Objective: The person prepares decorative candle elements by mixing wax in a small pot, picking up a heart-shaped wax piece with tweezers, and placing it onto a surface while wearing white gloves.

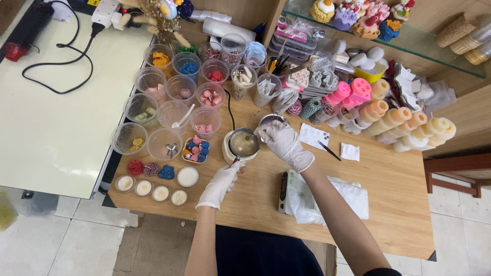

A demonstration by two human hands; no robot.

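Here, pot [244, 143] handle in left fingers [231, 171]

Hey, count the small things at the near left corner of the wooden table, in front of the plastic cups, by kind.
Red rosette: 1
Mauve rosette: 1
Blue rosette: 1
Small round white-filled tins: 4
Larger round white-filled tin: 1
Total: 8
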